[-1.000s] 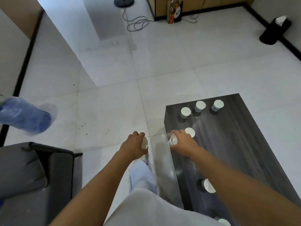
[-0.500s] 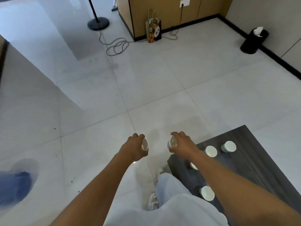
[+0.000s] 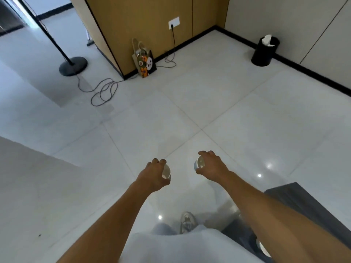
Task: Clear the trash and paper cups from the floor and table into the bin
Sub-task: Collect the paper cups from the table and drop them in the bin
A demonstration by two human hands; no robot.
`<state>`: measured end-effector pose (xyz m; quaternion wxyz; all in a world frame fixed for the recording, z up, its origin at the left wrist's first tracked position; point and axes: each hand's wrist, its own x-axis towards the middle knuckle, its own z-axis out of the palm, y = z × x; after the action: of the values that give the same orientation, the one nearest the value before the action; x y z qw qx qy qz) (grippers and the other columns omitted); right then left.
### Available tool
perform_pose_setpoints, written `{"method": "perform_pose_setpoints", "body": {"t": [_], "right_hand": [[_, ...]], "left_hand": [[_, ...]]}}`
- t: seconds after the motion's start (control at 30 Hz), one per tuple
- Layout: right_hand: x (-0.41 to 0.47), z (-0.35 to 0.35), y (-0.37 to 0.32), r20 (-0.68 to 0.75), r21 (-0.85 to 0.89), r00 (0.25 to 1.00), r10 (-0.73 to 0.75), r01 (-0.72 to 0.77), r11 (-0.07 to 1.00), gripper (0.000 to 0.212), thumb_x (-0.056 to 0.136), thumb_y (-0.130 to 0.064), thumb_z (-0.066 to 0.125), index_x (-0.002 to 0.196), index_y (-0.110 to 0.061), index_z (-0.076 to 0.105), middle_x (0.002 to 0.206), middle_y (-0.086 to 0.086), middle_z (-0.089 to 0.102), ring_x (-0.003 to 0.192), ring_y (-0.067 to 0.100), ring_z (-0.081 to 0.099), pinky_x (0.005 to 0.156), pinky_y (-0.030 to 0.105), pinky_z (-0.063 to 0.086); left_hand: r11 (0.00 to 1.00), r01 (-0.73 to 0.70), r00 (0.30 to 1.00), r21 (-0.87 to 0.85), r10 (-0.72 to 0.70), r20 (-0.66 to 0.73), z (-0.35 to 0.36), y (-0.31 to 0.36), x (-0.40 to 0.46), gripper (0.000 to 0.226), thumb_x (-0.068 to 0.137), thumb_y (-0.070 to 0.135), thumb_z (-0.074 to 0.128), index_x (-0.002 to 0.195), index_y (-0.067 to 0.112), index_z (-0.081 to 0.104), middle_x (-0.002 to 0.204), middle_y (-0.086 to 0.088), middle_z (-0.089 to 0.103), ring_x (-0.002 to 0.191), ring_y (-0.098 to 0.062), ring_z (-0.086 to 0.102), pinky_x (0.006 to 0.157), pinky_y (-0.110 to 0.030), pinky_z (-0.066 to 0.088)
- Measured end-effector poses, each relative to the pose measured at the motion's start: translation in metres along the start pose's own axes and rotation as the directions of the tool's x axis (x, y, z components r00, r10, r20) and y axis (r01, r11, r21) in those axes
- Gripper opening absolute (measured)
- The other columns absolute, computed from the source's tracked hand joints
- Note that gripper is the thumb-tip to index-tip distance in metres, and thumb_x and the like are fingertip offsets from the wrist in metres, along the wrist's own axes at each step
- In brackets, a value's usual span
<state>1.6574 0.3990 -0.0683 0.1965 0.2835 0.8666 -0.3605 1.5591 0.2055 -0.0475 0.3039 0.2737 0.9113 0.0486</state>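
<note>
a wide tiled floor (image 3: 218,103) is shown, with the black bin (image 3: 265,52) (paper already poking out) well apart at the far wall. one paper cup (image 3: 166,172) is gripped by the curled fingers of the left hand (image 3: 152,174), another cup (image 3: 199,163) by the right hand (image 3: 212,164); neither is binned yet. at least one more cup (image 3: 263,247) is left on the dark table (image 3: 303,209).

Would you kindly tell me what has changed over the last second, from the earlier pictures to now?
The person has turned away from the dark table, now only a corner at lower right, and stepped out over the open floor toward the black bin by the far wall. The cups left on the table have mostly slipped from view. Unchanged: the left hand and right hand each keep their grip on a paper cup.
</note>
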Motion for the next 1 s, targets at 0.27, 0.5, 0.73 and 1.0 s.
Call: {"method": "perform_pose_setpoints", "body": {"t": [0.27, 0.5, 0.73, 1.0], "right_hand": [[0.114, -0.080, 0.000, -0.051, 0.113, 0.988, 0.149, -0.143, 0.983, 0.072, 0.083, -0.025, 0.070, 0.145, -0.021, 0.033, 0.138, 0.007, 0.037, 0.127, 0.029, 0.039, 0.101, 0.039, 0.043], [0.243, -0.174, -0.019, -0.123, 0.165, 0.949, 0.290, -0.269, 0.949, 0.071, 0.083, -0.025, 0.069, 0.144, -0.020, 0.034, 0.135, 0.008, 0.039, 0.123, 0.030, 0.042, 0.098, 0.038, 0.045], [0.337, -0.268, -0.017, -0.208, 0.225, 0.913, 0.352, -0.305, 0.925, 0.071, 0.081, -0.025, 0.069, 0.143, -0.021, 0.035, 0.134, 0.007, 0.040, 0.121, 0.030, 0.044, 0.097, 0.039, 0.046], [0.469, -0.404, 0.053, -0.270, 0.284, 0.875, 0.400, -0.325, 0.902, 0.071, 0.080, -0.026, 0.069, 0.143, -0.022, 0.035, 0.135, 0.006, 0.041, 0.121, 0.029, 0.045, 0.094, 0.039, 0.048]], "left_hand": [[0.990, -0.131, 0.988, 0.042, 0.127, 0.090, -0.090, 0.017, 0.172, 0.072, 0.080, 0.038, 0.069, 0.140, 0.016, 0.036, 0.129, -0.009, 0.044, 0.119, -0.026, 0.046, 0.096, -0.040, 0.046], [0.963, -0.256, 0.962, 0.077, 0.247, 0.118, -0.188, 0.053, 0.337, 0.072, 0.080, 0.038, 0.069, 0.141, 0.016, 0.036, 0.129, -0.010, 0.043, 0.118, -0.026, 0.047, 0.098, -0.038, 0.045], [0.919, -0.371, 0.924, 0.134, 0.352, 0.149, -0.264, 0.130, 0.471, 0.070, 0.081, 0.038, 0.069, 0.140, 0.017, 0.036, 0.129, -0.009, 0.042, 0.120, -0.027, 0.044, 0.096, -0.038, 0.045], [0.865, -0.475, 0.875, 0.163, 0.445, 0.189, -0.317, 0.273, 0.639, 0.068, 0.083, 0.037, 0.066, 0.141, 0.017, 0.035, 0.133, -0.007, 0.040, 0.123, -0.026, 0.041, 0.098, -0.038, 0.044]]}}
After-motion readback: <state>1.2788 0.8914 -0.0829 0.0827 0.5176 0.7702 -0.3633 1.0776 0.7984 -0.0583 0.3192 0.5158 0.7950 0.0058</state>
